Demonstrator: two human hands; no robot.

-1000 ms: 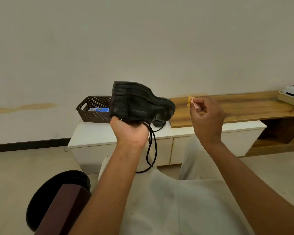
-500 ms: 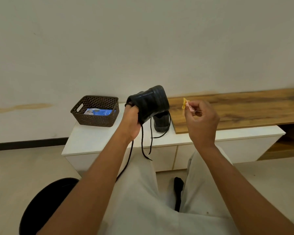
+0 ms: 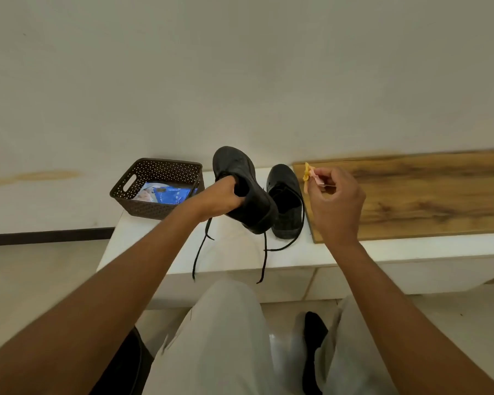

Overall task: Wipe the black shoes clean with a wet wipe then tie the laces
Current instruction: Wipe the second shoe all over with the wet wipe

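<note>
My left hand (image 3: 218,201) grips a black shoe (image 3: 244,189) by its opening, holding it just above the white cabinet top (image 3: 234,246), toe pointing away. Its untied laces (image 3: 201,249) dangle over the cabinet's front edge. The second black shoe (image 3: 287,201) stands on the cabinet right beside it, laces loose. My right hand (image 3: 335,206) is raised to the right of the shoes and pinches a small yellow and pink scrap (image 3: 308,173) between thumb and fingertips. A blue wet-wipe pack (image 3: 169,193) lies inside the brown basket (image 3: 131,206) at the left.
A wooden board (image 3: 425,195) covers the cabinet's right part. The wall stands close behind the cabinet. My knees in light trousers are below the cabinet's front edge, with a dark round stool (image 3: 126,363) at the lower left.
My left hand has turned the shoe toe-away and lowered it toward the cabinet next to the other shoe. My right hand has kept pinching the scrap in about the same place.
</note>
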